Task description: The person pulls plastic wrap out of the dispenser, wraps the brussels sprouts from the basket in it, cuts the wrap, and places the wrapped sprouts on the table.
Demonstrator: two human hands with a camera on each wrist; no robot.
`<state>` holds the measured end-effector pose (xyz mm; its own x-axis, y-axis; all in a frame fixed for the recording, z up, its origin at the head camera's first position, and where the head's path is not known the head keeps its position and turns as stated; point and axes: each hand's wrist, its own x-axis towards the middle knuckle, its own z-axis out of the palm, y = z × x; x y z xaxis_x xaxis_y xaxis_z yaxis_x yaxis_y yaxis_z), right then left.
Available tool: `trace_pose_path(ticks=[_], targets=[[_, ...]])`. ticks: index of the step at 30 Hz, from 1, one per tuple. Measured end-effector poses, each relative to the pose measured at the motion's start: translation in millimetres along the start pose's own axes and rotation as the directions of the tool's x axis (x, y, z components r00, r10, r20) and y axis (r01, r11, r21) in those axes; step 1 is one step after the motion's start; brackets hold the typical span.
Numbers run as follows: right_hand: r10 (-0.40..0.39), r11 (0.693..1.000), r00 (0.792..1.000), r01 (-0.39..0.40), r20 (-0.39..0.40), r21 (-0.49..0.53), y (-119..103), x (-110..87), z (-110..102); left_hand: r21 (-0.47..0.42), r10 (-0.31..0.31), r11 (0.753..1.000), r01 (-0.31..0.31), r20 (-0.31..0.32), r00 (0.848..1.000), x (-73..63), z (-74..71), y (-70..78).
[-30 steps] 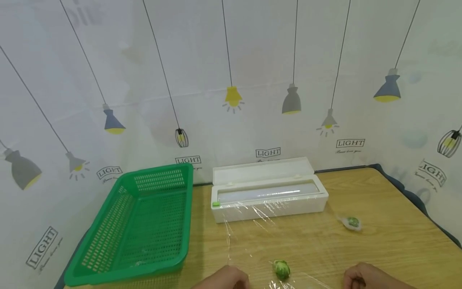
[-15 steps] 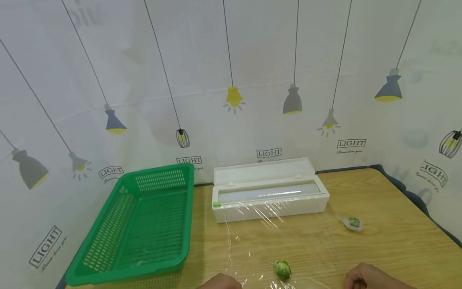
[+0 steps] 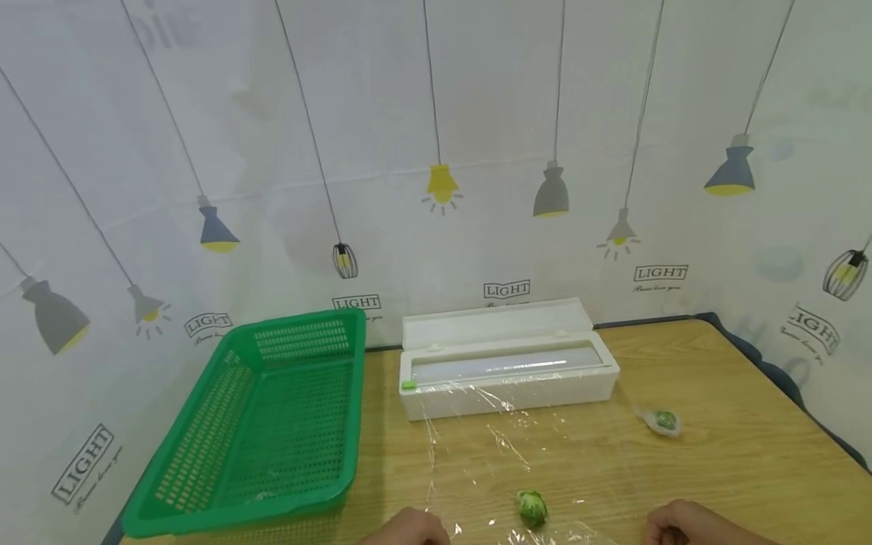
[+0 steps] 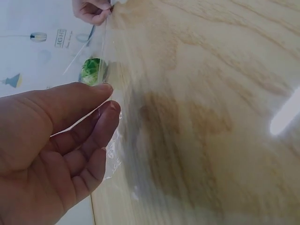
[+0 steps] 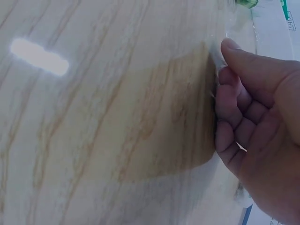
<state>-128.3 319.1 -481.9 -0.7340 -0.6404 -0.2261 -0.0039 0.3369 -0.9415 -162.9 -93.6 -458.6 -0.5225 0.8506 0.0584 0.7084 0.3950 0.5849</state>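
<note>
A green Brussels sprout lies near the front of the table, between my two hands. Clear cling film, made visible by its glints, stretches from the white film dispenser towards me over that part of the table. My left hand pinches the film's near edge between thumb and forefinger, as the left wrist view shows. On the other side, my right hand holds the edge with thumb against curled fingers. Both hands are partly cut off in the head view. The dispenser's lid stands raised.
At left stands a green plastic basket with perforated walls. A wrapped sprout sits on the wooden table to the right of the dispenser. Behind the table hangs a white cloth printed with lamps.
My left hand has shifted slightly left and the film's glints and creases have changed. The right hand, sprout, dispenser and basket stay nearly where they were.
</note>
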Motion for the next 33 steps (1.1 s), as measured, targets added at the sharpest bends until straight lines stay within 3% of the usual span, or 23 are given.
trace_pose_path(ticks=[2, 6, 10, 13, 18, 20, 24, 30, 33], targets=[[-0.004, 1.000, 1.000, 0.004, -0.002, 0.003, -3, -0.6, -2, -0.135, -0.071, 0.988, 0.072, 0.012, 0.997, -1.4, -4.7, 3.4], [-0.072, 0.996, 0.997, 0.071, -0.019, -0.046, -14, -1.8, -4, -0.329, -0.171, 0.927, 0.179, 0.052, 0.984, -2.3, -15.0, 8.2], [-0.177, 0.979, 0.984, 0.173, -0.030, -0.107, -25, -0.9, -8, -0.306, -0.131, 0.943, 0.128, 0.010, 0.991, -3.3, -24.3, 8.8], [-0.248, 0.954, 0.968, 0.237, -0.038, -0.182, -30, 0.5, -12, -0.263, -0.144, 0.956, 0.131, -0.034, 0.989, -2.7, -29.6, 10.3], [-0.382, 0.882, 0.923, 0.350, -0.044, -0.317, -33, 5.3, -16, -0.267, -0.217, 0.946, 0.183, -0.104, 0.971, -2.2, -32.2, 12.1], [-0.391, 0.871, 0.918, 0.347, -0.063, -0.348, -33, 8.2, -17, -0.273, -0.242, 0.941, 0.199, -0.130, 0.962, -2.6, -31.5, 12.1], [-0.325, 0.898, 0.938, 0.266, -0.121, -0.350, -33, 14.7, -19, -0.311, -0.301, 0.921, 0.235, -0.187, 0.935, -3.0, -27.6, 9.4], [-0.285, 0.905, 0.943, 0.205, -0.172, -0.373, -27, 26.0, -23, -0.350, -0.392, 0.893, 0.283, -0.299, 0.870, 1.4, -16.6, 0.7], [-0.259, 0.909, 0.945, 0.169, -0.199, -0.381, -24, 31.9, -24, -0.339, -0.411, 0.893, 0.296, -0.348, 0.842, 5.0, -9.8, -5.1]])
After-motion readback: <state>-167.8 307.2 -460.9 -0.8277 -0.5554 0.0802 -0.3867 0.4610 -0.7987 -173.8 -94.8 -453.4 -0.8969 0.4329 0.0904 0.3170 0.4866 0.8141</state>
